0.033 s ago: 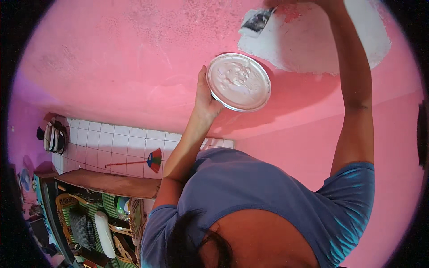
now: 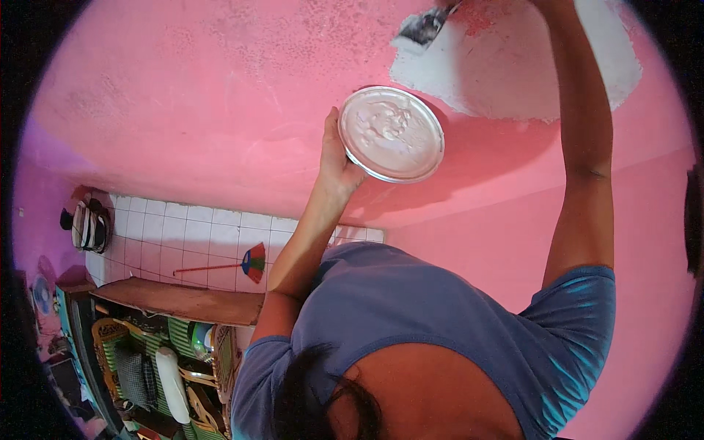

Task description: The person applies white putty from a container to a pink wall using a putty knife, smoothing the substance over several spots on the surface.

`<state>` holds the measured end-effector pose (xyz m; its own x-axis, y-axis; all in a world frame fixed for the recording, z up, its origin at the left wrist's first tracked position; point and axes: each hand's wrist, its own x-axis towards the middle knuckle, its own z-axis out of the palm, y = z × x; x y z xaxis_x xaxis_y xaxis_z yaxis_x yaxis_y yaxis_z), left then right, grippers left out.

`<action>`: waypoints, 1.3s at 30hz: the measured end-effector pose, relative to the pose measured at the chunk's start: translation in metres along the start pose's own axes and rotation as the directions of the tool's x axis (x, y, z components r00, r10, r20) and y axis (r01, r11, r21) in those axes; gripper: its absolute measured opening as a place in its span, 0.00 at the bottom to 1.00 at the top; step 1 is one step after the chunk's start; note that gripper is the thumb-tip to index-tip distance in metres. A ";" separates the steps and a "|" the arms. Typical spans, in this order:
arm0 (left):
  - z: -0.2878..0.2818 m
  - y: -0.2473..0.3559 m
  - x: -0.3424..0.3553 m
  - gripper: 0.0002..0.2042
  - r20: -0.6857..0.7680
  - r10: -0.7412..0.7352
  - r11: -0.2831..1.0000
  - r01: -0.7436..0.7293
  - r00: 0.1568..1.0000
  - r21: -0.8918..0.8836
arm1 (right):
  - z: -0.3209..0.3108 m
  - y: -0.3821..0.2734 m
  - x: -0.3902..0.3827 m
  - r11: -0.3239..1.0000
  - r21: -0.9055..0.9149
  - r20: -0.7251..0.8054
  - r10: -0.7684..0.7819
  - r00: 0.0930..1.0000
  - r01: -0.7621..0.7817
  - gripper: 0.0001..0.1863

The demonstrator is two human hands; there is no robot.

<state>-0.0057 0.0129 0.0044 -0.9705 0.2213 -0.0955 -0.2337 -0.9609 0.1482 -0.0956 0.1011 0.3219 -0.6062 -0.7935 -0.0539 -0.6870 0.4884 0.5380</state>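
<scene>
My left hand (image 2: 337, 158) grips a round container lid (image 2: 390, 133) with a silver rim, spread with creamy white putty, thumb along its left side. At the top edge, my right hand (image 2: 541, 6), mostly cut off, holds a putty knife (image 2: 425, 28); its dark, white-smeared blade lies over a rough white patch (image 2: 506, 77) on the pink wall (image 2: 220, 95). The blade is at the patch's upper left part; whether it touches the surface is hard to tell.
White floor tiles (image 2: 187, 227) show left, with a colourful broom (image 2: 253, 262), a pile of striped items (image 2: 92, 224), a brown board (image 2: 176, 299), green-striped wooden seating (image 2: 110, 330) with cushions and a fan (image 2: 42, 297). Speckled marks dot the wall.
The putty knife has shifted very slightly upward along the white patch. My left hand and the lid are practically still.
</scene>
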 end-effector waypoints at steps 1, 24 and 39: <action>-0.005 0.004 -0.003 0.29 -0.021 0.026 1.000 -0.026 0.999 -0.003 | -0.011 -0.002 0.000 0.997 0.063 -0.043 0.044 0.998 -0.042 0.17; -0.017 -0.003 0.002 0.29 0.003 0.056 0.996 -0.056 0.998 -0.071 | 0.081 -0.037 -0.035 0.990 0.130 -0.134 0.078 0.988 -0.061 0.14; -0.021 -0.010 0.008 0.31 0.039 0.065 0.995 -0.062 0.997 -0.076 | 0.057 -0.028 -0.046 0.962 0.206 -0.100 0.203 0.974 -0.179 0.14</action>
<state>-0.0103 0.0207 -0.0182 -0.9852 0.1651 -0.0469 -0.1684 -0.9826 0.0788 -0.0709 0.1446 0.2609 -0.6897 -0.7103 0.1407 -0.6351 0.6867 0.3536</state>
